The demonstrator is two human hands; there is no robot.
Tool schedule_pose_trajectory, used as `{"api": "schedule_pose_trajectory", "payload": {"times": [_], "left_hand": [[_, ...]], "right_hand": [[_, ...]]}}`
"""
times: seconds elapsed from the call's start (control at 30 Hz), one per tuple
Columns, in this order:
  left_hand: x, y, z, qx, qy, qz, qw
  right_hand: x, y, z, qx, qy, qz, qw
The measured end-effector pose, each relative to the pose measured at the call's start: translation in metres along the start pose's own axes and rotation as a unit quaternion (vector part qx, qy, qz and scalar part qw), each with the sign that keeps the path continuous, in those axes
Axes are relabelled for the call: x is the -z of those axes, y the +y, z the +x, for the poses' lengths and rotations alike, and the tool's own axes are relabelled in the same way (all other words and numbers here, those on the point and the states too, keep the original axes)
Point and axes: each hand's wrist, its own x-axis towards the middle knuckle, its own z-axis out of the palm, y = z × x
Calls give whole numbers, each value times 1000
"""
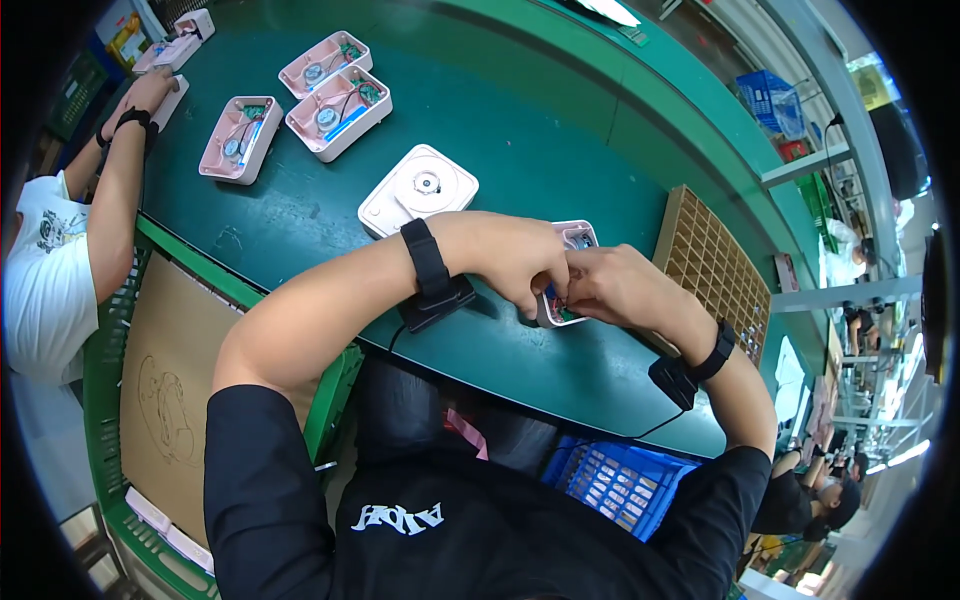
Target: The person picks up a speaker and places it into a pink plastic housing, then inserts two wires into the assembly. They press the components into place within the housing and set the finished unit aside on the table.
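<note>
Both my hands work over one small open pinkish-white plastic housing on the green table. Bits of wire and a green circuit board show at its near end. My left hand comes over from the left, its fingers pinched at the housing's inside. Opposite it, my right hand reaches in from the right with fingertips pressed together. Their fingers nearly meet and hide whatever they grip. A white case with a round dial-like part lies just beyond my left forearm.
Three similar open housings with boards, wires and blue parts lie farther left. A brown divided tray stands right of my right hand. Another person's hand touches a housing at the far left. A green crate and blue basket sit below the edge.
</note>
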Motion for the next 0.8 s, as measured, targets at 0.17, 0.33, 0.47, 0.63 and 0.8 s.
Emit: {"api": "schedule_pose_trajectory", "payload": {"times": [0.17,0.33,0.47,0.63,0.8], "left_hand": [[-3,-14,-2,-19,-29,-98,995],[-1,-11,2,5,-60,-92,994],[6,-3,2,51,-58,-121,990],[-7,-23,31,77,300,-112,944],[-47,-50,38,35,424,130,896]], "right_hand": [[-9,-3,3,-4,-20,-19,1000],[-24,-5,1,-41,-44,-91,994],[-32,-10,-2,-66,-31,-140,987],[-25,-18,-18,-58,72,-109,990],[-41,-61,-39,-309,284,23,907]]}}
